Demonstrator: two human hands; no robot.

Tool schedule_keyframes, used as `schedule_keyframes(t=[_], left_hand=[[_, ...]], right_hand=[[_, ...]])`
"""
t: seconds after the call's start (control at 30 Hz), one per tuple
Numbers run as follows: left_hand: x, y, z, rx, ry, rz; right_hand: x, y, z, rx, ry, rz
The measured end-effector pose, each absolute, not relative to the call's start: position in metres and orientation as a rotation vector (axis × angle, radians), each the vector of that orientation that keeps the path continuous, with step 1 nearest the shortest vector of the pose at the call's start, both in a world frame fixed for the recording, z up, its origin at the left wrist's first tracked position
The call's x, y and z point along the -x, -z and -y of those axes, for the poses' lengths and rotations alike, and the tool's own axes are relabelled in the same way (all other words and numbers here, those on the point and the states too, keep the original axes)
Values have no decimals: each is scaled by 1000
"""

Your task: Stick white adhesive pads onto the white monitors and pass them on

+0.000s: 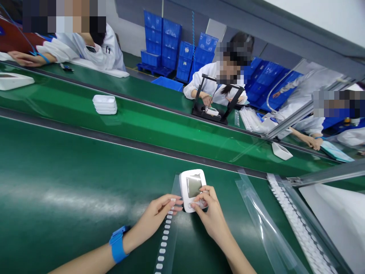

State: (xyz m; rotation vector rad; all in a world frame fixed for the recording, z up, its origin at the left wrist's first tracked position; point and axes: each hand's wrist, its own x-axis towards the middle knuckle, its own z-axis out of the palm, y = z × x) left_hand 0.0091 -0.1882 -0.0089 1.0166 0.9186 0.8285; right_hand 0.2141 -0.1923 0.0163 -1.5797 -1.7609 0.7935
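A white electronic device point(194, 188) with a grey display stands in front of me, tilted over the green bench. My right hand point(211, 207) grips its right and lower side, with fingers over the front near the buttons. Close to the device's lower left edge is my left hand point(159, 211), wearing a blue wrist strap point(117, 243). Its thumb and fingers are pinched together around what looks like a small white sticker point(173, 200). Beneath that hand a clear strip point(164, 243) carries a row of small white stickers and runs partly under the device.
Clear plastic strips point(264, 224) and a strip of white pieces point(299, 224) lie at right. Beyond a dark rail, the green conveyor belt point(159, 125) bears stacked white cases point(105, 104) and a white housing point(281, 151). Co-workers sit opposite, one at a black frame point(212, 116).
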Motion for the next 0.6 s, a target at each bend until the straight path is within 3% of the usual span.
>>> schedule_keyframes(t=[0.4, 0.6], left_hand=[[-11, 9, 192, -834, -728, -810], [-15, 5, 197, -855, -698, -801]], right_hand=[[-213, -11, 193, 1555, -705, 1723], [-194, -6, 206, 1286, -689, 1714]])
